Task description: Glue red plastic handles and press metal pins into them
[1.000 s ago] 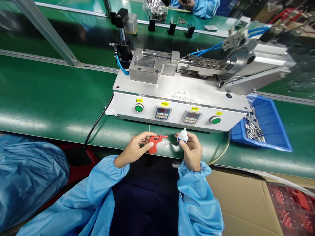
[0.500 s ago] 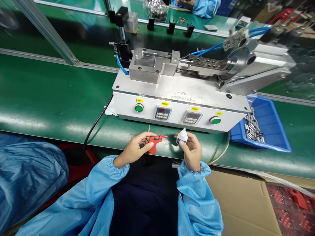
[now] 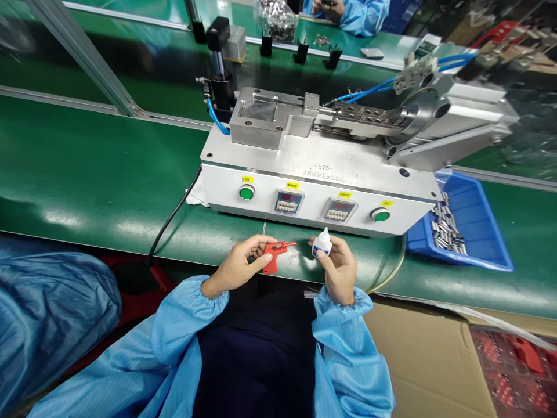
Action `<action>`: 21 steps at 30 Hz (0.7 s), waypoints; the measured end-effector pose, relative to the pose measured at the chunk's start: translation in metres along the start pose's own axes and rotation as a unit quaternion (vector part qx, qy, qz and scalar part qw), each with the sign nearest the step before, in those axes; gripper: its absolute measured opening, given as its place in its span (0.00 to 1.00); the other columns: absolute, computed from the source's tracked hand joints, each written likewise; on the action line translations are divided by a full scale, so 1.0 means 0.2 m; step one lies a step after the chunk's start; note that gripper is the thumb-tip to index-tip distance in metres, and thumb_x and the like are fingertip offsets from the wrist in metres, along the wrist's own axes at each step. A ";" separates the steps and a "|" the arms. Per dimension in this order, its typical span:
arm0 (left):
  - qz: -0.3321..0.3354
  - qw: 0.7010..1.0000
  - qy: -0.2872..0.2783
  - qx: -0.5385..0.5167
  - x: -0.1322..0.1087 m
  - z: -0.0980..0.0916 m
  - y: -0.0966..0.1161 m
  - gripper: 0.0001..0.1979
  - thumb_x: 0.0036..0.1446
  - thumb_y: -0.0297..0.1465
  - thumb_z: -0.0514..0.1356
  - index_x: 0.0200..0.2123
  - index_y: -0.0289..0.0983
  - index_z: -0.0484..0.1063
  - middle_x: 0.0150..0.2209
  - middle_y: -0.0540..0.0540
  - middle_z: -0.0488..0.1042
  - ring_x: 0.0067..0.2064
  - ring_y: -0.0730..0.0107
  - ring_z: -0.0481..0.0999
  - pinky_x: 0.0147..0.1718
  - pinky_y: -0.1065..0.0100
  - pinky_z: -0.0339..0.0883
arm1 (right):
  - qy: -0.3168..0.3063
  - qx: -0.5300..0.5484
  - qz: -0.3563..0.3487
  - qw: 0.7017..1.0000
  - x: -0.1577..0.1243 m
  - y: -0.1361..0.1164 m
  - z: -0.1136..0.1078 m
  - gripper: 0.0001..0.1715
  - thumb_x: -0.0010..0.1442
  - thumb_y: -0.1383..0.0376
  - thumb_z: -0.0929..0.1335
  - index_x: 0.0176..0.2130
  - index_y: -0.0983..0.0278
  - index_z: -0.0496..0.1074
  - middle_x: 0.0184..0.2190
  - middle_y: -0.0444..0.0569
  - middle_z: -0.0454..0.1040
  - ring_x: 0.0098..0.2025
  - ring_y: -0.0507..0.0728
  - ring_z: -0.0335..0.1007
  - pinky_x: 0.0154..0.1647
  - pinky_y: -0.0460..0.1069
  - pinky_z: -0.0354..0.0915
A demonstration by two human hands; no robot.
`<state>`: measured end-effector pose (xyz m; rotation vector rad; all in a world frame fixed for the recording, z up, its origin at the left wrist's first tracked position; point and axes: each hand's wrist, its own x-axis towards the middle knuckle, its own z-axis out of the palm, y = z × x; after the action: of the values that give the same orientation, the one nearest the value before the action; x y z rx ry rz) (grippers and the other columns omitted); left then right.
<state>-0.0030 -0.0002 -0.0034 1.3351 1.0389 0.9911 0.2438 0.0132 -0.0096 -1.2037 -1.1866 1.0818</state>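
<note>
Pistol-shaped part (image 3: 272,261) red; bottle (image 3: 322,242) white; bench (image 3: 104,168) green.

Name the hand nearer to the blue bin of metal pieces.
Right. The right hand, holding the white bottle, is left of the blue bin, across a gap; the left hand, holding the red gun-shaped piece, is farther left.

Blue bin (image 3: 476,212) of metal cylinders (image 3: 448,229) beside the silver machine (image 3: 348,154).

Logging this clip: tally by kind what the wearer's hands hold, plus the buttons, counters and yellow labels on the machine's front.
Red pistol-shaped piece, left hand: 1
White bottle, right hand: 1
Green buttons: 2
Counters: 2
Yellow labels: 4
Total: 10
</note>
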 end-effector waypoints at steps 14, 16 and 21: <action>0.002 1.000 -0.004 0.018 0.00 0.00 -0.01 0.16 0.67 0.38 0.64 0.55 0.38 0.79 0.42 0.44 0.83 0.41 0.65 0.81 0.39 0.68 0.74 | -0.001 -0.013 -0.005 1.000 0.00 -0.01 0.00 0.23 0.61 0.48 0.78 0.48 0.58 0.77 0.45 0.52 0.84 0.48 0.64 0.81 0.51 0.58 0.76; -0.005 1.000 0.000 0.005 0.00 0.00 -0.01 0.17 0.68 0.39 0.64 0.55 0.38 0.78 0.43 0.43 0.83 0.42 0.64 0.81 0.40 0.67 0.75 | -0.002 -0.010 -0.004 1.000 0.00 -0.01 0.00 0.23 0.61 0.48 0.78 0.48 0.58 0.77 0.45 0.52 0.84 0.48 0.64 0.81 0.52 0.58 0.76; -0.018 0.999 0.009 -0.026 0.00 0.01 -0.01 0.19 0.67 0.41 0.65 0.55 0.37 0.77 0.44 0.42 0.84 0.43 0.63 0.83 0.41 0.67 0.77 | 0.009 0.001 0.000 1.000 0.00 0.01 0.00 0.24 0.60 0.48 0.78 0.48 0.58 0.77 0.43 0.52 0.83 0.46 0.64 0.81 0.51 0.59 0.76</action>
<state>-0.0016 -0.0004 -0.0047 1.2633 1.0414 0.9987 0.2447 0.0128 -0.0107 -1.2087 -1.1720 1.0694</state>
